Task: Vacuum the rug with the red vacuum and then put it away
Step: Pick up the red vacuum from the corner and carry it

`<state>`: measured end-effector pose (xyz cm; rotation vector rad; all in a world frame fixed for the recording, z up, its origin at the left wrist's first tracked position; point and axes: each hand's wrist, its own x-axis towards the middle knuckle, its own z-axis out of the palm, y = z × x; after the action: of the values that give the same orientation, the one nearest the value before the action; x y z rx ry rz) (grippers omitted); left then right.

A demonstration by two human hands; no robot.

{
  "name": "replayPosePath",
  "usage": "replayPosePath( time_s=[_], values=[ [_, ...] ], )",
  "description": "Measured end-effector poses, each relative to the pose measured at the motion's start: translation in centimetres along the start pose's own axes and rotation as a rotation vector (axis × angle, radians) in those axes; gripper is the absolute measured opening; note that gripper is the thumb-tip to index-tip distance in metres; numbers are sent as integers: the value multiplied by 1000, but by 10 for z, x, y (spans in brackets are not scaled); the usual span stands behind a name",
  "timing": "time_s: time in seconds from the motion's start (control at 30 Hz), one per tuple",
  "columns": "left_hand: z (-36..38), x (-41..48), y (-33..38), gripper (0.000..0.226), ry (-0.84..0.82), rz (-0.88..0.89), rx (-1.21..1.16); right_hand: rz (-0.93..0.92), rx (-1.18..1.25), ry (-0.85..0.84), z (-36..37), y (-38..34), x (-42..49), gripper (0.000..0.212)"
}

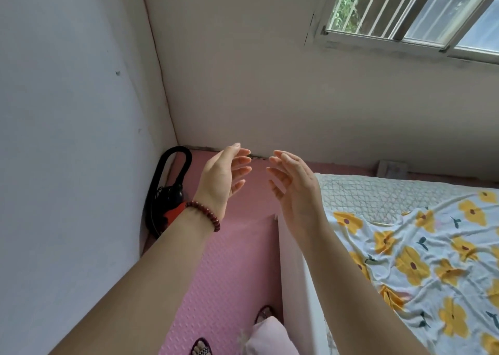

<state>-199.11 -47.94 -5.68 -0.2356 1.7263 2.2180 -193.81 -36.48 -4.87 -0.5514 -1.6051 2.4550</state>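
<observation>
Two sandalled feet (pixel 201 348) stand on the pink mat (pixel 232 260), beside a bed (pixel 405 246) with a yellow-flowered sheet. Both forearms reach forward, and the left wrist wears a bead bracelet (pixel 205 214). The left hand (pixel 224 176) and right hand (pixel 294 190) hover palm to palm, each grip apart and holding nothing. Behind the left forearm, the red and black vacuum (pixel 167 195) stands in the corner against the wall.
</observation>
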Motion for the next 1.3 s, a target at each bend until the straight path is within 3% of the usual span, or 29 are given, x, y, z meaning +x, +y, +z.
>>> replayPosePath(
  time_s=[0.17,0.47,0.7,1.3],
  values=[
    [29,60,8,24,48,-1,-22,13,1,-27,-7,-16,73,6],
    [88,167,55,25,142,122,-43,-8,-15,-210,-10,-72,213,20],
    [94,221,63,26,241,78,-105,71,-18,-260,-2,-70,283,23],
    [28,446,170,28,353,122,-105,86,-55,-375,153,-67,503,23]
  ],
)
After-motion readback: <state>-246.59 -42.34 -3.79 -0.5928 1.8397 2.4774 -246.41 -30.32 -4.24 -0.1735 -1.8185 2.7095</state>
